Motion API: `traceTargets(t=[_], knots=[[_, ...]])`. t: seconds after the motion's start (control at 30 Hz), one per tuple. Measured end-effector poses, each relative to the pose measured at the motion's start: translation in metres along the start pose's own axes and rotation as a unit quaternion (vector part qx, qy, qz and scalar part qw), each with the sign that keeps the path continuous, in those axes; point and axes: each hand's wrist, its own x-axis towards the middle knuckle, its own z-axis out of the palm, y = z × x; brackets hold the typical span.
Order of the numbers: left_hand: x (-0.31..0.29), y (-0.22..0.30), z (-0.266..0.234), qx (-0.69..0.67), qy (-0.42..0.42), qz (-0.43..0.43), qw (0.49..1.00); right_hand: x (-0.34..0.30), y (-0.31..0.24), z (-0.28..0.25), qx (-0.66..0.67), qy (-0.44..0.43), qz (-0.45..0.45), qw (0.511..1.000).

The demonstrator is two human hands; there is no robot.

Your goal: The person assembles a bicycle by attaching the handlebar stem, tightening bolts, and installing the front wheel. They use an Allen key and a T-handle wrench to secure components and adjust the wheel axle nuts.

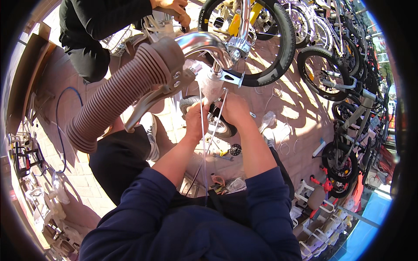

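Observation:
Close in front of me, a bicycle's chrome handlebar (pixel 209 42) carries a brown ribbed grip (pixel 119 93) and a brown brake lever (pixel 152 101). Below it, the stem area is wrapped in whitish plastic (pixel 209 85), with a metal bracket (pixel 234 78) at its top. My left hand (pixel 198 118) is closed beside the wrap, its fingertips partly hidden. Opposite it, my right hand (pixel 234 111) curls in from the right, also closed. What they grip between them is too small to make out. Pale cables (pixel 203 148) hang past both hands, and a small wheel (pixel 222 127) shows beneath.
On the paving lie a wrench (pixel 223 157), a black toothed disc (pixel 235 149) and clear plastic (pixel 267 119). A person in black sleeves (pixel 102 19) works at the upper left. Bicycles (pixel 324 74) crowd the right side; a blue hose (pixel 58 122) runs along the left.

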Motion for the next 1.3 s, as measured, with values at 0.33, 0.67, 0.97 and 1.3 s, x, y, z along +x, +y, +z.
traceTargets(t=[0.33,0.67,0.97,1.3], knots=[[0.007,-0.010,-0.002,-0.003,0.004,-0.005,1.000,-0.058,-0.031,0.048,0.289,0.219,0.161,0.918],[0.018,-0.025,-0.018,-0.059,-0.016,-0.072,0.996,-0.026,-0.032,0.068,0.213,0.247,0.059,0.943],[0.154,-0.208,-0.081,0.322,0.071,-0.236,0.914,-0.030,-0.038,0.074,0.260,0.220,0.084,0.936],[0.190,-0.247,-0.089,0.422,0.002,-0.213,0.881,-0.037,-0.042,0.071,0.336,0.235,0.120,0.904]])
